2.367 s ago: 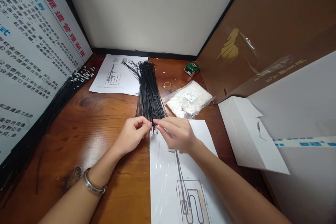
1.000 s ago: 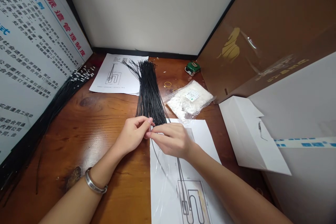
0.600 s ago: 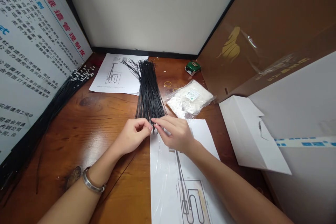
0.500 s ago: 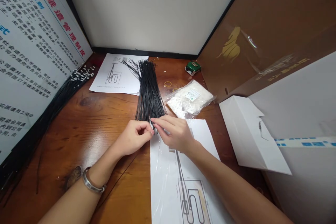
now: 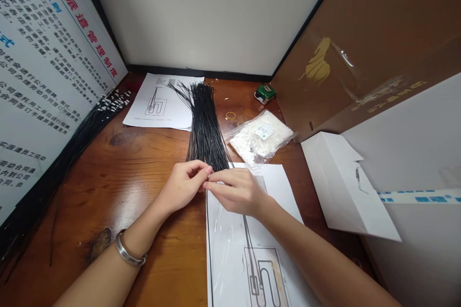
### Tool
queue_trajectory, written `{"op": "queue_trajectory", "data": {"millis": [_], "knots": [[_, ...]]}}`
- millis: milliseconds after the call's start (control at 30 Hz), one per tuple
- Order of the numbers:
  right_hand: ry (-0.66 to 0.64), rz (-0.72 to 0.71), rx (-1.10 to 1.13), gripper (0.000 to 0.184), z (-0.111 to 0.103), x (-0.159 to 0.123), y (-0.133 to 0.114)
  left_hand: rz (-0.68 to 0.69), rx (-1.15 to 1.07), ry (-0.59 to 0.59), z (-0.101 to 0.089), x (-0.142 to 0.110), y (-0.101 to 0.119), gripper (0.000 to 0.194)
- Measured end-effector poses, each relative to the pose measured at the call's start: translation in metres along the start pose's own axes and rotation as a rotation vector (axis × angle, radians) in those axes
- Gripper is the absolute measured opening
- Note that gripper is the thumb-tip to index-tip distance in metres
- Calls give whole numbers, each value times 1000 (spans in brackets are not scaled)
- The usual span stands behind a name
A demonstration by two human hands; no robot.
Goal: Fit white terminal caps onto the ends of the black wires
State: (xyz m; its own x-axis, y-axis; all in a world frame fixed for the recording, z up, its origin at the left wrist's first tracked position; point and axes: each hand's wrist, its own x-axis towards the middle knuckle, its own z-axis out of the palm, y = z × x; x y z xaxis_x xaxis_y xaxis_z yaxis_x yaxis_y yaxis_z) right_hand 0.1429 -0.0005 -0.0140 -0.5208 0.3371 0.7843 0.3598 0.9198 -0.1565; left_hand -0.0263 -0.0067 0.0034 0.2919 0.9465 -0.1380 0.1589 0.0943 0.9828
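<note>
My left hand (image 5: pixel 185 184) and my right hand (image 5: pixel 236 192) meet at the fingertips, over the left edge of a printed sheet. Both are closed in a pinch. A thin black wire (image 5: pixel 208 249) runs down from the left fingers along the sheet's edge. Between the fingertips a small white connector (image 5: pixel 209 177) barely shows; the fingers cover most of it. Just beyond the hands lies a thick bundle of black wires (image 5: pixel 207 124), its near ends partly hidden behind my fingers.
The printed sheet (image 5: pixel 230 259) shows a wiring drawing. A second drawing (image 5: pixel 140 105) lies behind. White pieces fill a clear bag (image 5: pixel 261 134). Wires with white ends (image 5: pixel 82 136) lie along the left board. A green tape measure (image 5: pixel 265 93) sits at the back, a white box flap (image 5: pixel 338 182) at right.
Both pinched hands have come closer together, the right one slightly lower. The loose wire has swung from the bare wood to the sheet's left edge.
</note>
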Motion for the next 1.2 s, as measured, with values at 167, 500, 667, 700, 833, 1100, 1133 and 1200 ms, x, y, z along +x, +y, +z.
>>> {"op": "queue_trajectory", "data": {"millis": [167, 500, 667, 700, 833, 1100, 1133, 1200], "knots": [[16, 60, 29, 18, 0, -2, 2, -6, -47, 23, -2, 0, 0, 28], [147, 333, -51, 30, 3, -7, 11, -60, -187, 44, -4, 4, -2, 34], [136, 352, -119, 33, 3, -11, 13, -53, -63, -29, -4, 0, -1, 35], [139, 347, -125, 33, 3, -11, 13, -54, -42, -44, -4, 0, -1, 34], [150, 322, -125, 31, 4, -12, 14, -37, 65, -130, -4, -3, 1, 31], [98, 166, -64, 24, 3, -9, 11, 39, -40, -7, -2, -1, -1, 29], [69, 144, -59, 24, 3, -7, 9, 55, -40, 15, -3, 0, -1, 27], [13, 114, -55, 23, 3, -5, 5, 129, -3, 42, -3, 1, -1, 23]]}}
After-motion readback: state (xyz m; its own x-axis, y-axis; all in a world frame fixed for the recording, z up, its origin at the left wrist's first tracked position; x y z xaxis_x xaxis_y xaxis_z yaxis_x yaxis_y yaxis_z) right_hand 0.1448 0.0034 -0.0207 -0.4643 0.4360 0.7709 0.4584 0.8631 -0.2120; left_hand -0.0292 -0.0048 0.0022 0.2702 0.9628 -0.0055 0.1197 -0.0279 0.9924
